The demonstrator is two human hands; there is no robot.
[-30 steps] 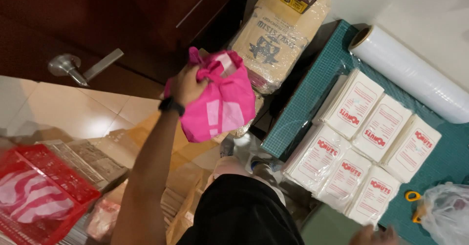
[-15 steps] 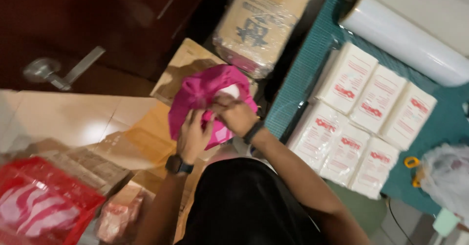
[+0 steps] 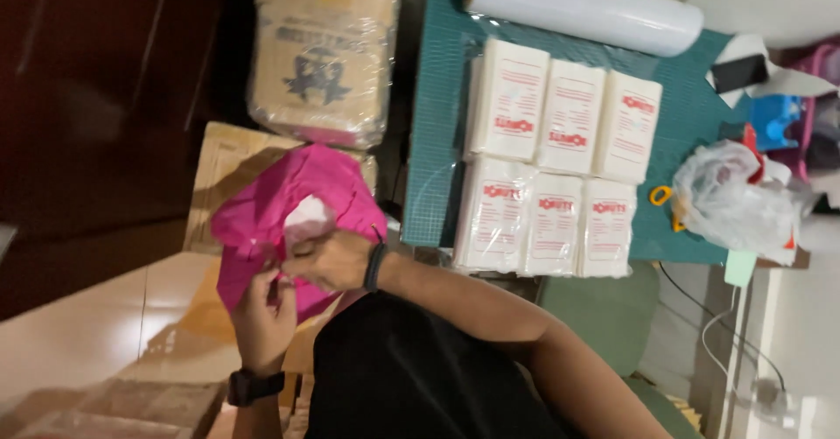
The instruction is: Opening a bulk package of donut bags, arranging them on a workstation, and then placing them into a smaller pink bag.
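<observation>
In front of your chest: you hold a pink plastic bag [image 3: 289, 211], bunched, with something white showing at its mouth.
Left hand [image 3: 262, 312]: it sits at the bag's lower edge, fingers pressed together, pinching the pink film; a black watch [image 3: 255, 386] is on the wrist.
Right hand [image 3: 328, 259]: it lies just above the left, fingers curled onto the bag beside the white patch; a dark band [image 3: 376, 266] circles the wrist.
Under the bag: a flattened cardboard box [image 3: 229, 163] rests on the tiled floor [image 3: 79, 334].
Above the box: a clear-wrapped bundle of brown paper sacks [image 3: 324, 54] stands against the dark wooden door [image 3: 114, 98].
To your right: a green cutting mat [image 3: 437, 98] covers the surface.
On the mat: six white packets [image 3: 560, 163] lie in two rows of three, touching each other.
Far edge of the mat: a roll of clear stretch film [image 3: 582, 6] lies on its side.
Right edge of the mat: a crumpled clear plastic bag [image 3: 735, 198] sits beside yellow-handled scissors [image 3: 662, 198].
</observation>
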